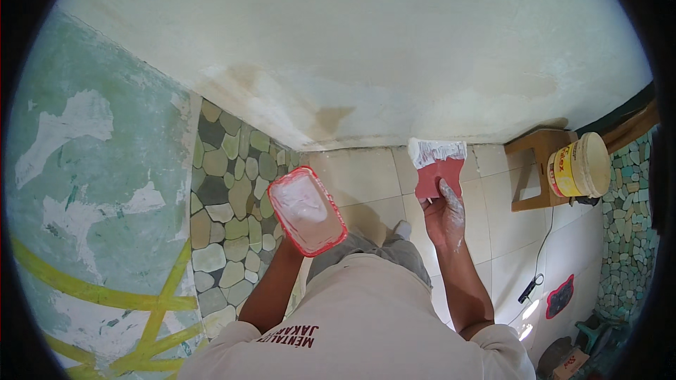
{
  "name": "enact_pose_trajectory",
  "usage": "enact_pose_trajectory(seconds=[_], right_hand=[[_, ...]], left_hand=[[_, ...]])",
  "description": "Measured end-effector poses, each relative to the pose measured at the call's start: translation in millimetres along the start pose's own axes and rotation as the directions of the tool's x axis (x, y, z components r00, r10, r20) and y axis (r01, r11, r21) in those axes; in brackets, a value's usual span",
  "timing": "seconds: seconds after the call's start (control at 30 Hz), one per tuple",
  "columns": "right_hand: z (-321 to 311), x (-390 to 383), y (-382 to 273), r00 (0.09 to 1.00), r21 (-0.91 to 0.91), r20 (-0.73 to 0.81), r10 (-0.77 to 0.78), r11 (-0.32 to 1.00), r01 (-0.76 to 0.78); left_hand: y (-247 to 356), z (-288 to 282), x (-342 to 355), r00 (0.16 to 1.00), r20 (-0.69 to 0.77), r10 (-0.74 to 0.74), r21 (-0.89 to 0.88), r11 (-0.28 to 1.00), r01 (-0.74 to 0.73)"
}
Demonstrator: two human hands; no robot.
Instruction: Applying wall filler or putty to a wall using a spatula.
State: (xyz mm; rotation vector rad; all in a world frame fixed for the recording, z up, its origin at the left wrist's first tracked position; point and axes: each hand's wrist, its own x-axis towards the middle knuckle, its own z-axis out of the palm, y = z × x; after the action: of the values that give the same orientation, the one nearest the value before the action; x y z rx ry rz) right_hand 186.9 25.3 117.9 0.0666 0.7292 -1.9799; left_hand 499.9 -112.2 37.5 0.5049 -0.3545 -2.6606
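My left hand (287,246), mostly hidden underneath, holds a red-rimmed plastic tray (308,211) with white paste inside. My right hand (446,217), smeared with white, grips a red flat spreader (438,179) by its lower part, thumb on top. The spreader's wide upper edge is coated in white paste and lies in the view just below the foot of a pale wall (394,42). The tray is at the left of my body and the spreader at the right, apart from each other.
A wooden stool (528,202) with a yellow-and-white bucket (590,165) stands at the right. A cord, black device (528,288) and red-edged mat (560,295) lie on the tiled floor (359,176). A patched green wall (105,162) with yellow stripes borders the left, beside pebble tiling (225,246).
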Motion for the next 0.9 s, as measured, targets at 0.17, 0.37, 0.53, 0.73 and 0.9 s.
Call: enact_pose_trajectory(seconds=[0.17,0.37,0.53,0.73,0.9], right_hand=[[14,24,50,0.999,-0.003,-0.017,0.042,0.999,-0.042],[22,67,148,0.985,-0.017,-0.135,-0.109,0.994,0.108],[43,126,257,0.946,-0.001,-0.249,-0.206,0.977,0.213],[81,229,330,0.859,-0.021,-0.315,-0.403,0.908,0.418],[144,305,356,0.579,-0.409,-0.362,-0.731,0.682,0.606]], left_hand=[[33,-25,-42,0.941,-0.183,0.284,-0.023,0.956,-0.293],[110,-39,-80,0.927,-0.332,0.177,-0.155,0.959,-0.239],[176,-53,-106,0.99,0.004,0.14,-0.073,0.987,-0.14],[207,-18,-141,0.994,-0.033,0.108,-0.285,0.952,-0.113],[216,-29,-157,0.977,-0.092,0.193,-0.055,0.979,-0.199]])
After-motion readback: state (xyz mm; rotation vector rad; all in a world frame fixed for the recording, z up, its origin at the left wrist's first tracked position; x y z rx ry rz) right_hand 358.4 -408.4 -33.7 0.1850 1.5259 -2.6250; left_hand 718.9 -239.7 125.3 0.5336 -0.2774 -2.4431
